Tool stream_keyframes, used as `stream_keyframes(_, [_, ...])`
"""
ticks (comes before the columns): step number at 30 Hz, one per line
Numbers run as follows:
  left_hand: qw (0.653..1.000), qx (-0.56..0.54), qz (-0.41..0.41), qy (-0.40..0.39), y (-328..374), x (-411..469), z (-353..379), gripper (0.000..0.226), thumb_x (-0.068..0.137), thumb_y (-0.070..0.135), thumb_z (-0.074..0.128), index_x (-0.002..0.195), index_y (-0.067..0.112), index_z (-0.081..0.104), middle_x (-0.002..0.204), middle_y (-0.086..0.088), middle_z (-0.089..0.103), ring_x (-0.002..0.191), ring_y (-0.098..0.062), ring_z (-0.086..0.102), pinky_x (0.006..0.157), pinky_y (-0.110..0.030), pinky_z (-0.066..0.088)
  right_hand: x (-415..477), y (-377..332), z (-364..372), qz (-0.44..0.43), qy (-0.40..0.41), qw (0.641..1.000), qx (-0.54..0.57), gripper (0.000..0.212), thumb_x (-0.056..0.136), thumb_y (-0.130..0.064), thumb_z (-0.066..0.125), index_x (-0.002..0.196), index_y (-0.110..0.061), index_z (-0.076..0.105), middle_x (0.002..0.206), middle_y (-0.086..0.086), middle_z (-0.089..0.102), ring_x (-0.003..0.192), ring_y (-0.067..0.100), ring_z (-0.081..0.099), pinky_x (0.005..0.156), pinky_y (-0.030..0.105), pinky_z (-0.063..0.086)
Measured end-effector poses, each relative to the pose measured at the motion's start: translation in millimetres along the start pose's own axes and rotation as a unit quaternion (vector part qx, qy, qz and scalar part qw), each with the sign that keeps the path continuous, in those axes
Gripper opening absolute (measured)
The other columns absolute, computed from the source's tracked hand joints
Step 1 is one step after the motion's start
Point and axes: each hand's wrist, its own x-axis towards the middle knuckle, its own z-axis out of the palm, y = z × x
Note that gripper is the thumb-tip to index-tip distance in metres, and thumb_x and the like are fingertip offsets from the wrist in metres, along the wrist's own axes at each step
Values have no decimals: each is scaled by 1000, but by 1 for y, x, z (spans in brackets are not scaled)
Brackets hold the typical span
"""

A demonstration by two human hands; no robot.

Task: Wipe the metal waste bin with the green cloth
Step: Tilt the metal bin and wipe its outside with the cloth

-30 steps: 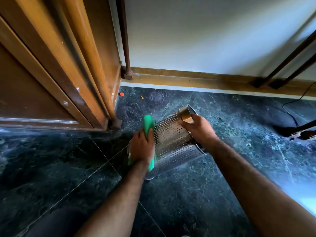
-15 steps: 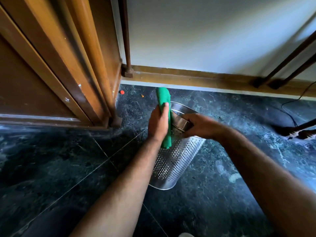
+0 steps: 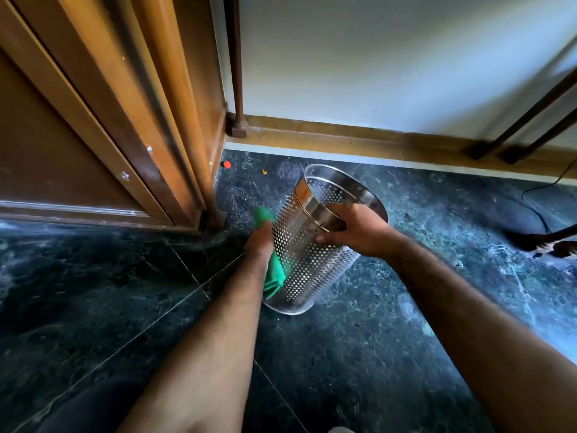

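The perforated metal waste bin (image 3: 307, 264) stands tilted on the dark marble floor, its open mouth facing up and away. My right hand (image 3: 352, 232) grips its shiny rim, fingers inside, thumb outside. My left hand (image 3: 259, 242) presses the green cloth (image 3: 274, 276) flat against the bin's left side, about halfway down. One end of the cloth sticks out above my fingers, the other below my wrist.
A wooden door frame (image 3: 175, 126) stands close on the left. A wooden skirting (image 3: 359, 142) runs along the white wall behind. A small red cap (image 3: 226, 164) lies near the frame. A black cable (image 3: 537, 207) and a dark object (image 3: 543, 243) lie at the right.
The bin went from lying nearly flat to standing tilted upright. My left hand with the cloth rose to the rim, then slid back down the bin's left side.
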Motion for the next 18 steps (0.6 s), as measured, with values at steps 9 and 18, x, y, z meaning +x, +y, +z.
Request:
stream_keyframes(9, [972,9,201,120,88,-28,39,47,93,52,44,111,17,67,110,-14,73,94,-32,67,75,-34,51,14,2,8,18,59,994,-89,36,75,-41,81,103,-27,64,91,3,76,82,25,70,72,42,57])
stream_keyframes(18, [950,-238,109,171,37,-9,-2,29,97,23,49,110,6,68,99,-7,64,80,-17,56,60,-15,45,25,5,20,-10,14,971,-239,27,87,-46,67,107,-30,57,89,-6,71,77,20,66,63,29,46])
